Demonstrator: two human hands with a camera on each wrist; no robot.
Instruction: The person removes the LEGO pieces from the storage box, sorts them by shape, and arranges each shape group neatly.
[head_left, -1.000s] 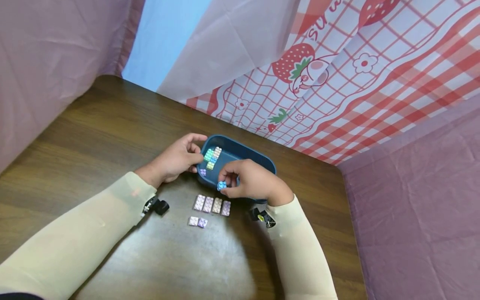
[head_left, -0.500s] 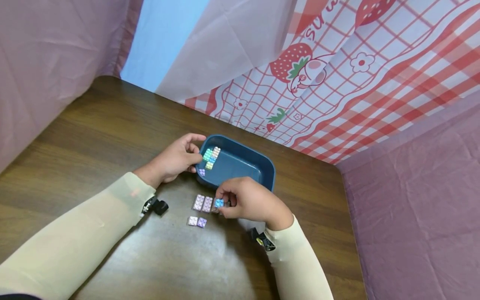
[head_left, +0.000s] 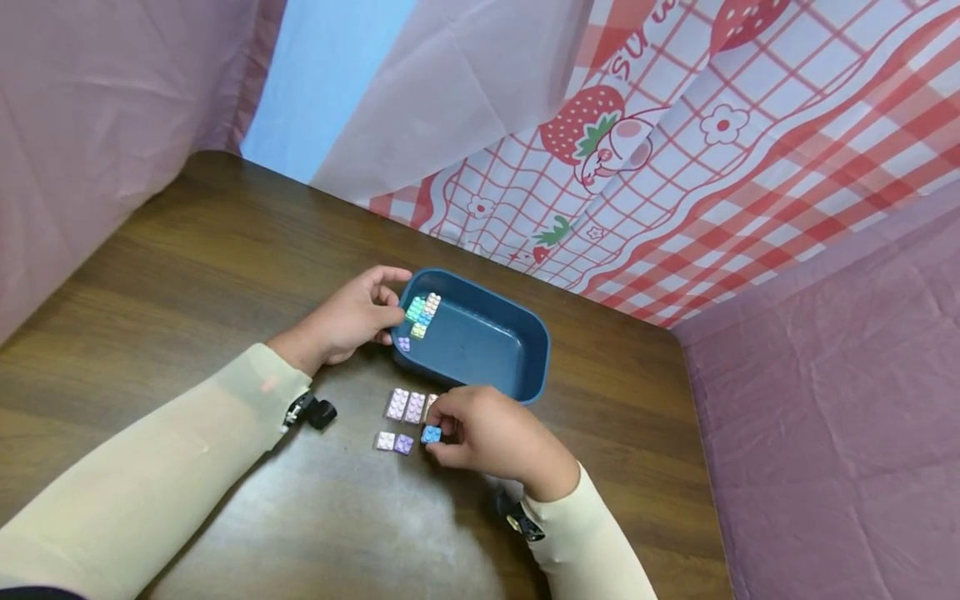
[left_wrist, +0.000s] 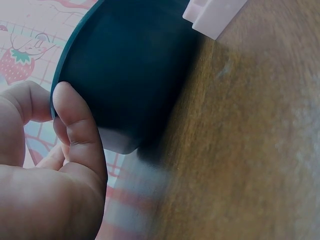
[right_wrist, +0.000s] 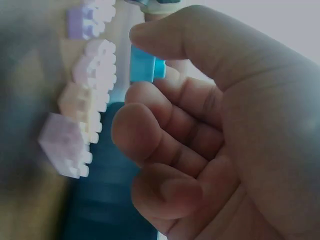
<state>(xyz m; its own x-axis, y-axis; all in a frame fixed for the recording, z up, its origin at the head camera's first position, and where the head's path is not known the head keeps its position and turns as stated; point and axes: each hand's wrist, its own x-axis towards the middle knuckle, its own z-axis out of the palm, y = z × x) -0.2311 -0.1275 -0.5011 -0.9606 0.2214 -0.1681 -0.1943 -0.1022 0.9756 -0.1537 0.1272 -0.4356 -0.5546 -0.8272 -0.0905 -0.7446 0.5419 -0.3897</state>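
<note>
My right hand (head_left: 495, 433) pinches a small blue building block (head_left: 431, 434) between thumb and fingertips, just right of a purple block (head_left: 403, 444) and a white block (head_left: 385, 442) that sit side by side. In the right wrist view the blue block (right_wrist: 143, 65) shows under the thumb. Behind these lies a row of longer pale blocks (head_left: 398, 404), its right end hidden by my right hand. My left hand (head_left: 348, 321) grips the left end of a dark blue bin (head_left: 536, 367); in the left wrist view, thumb and fingers pinch the bin's rim (left_wrist: 62, 65).
Inside the bin, at its left end, lie several blocks, among them a green one (head_left: 416, 309), a yellow one (head_left: 418, 331) and a purple one (head_left: 404, 343). Everything stands on a brown wooden table (head_left: 225, 250), with cloth curtains (head_left: 810, 400) hanging around it.
My right hand has brought the blue block out from over the bin, toward me, past the long row to beside the two small blocks. My left hand keeps its grip on the bin.
</note>
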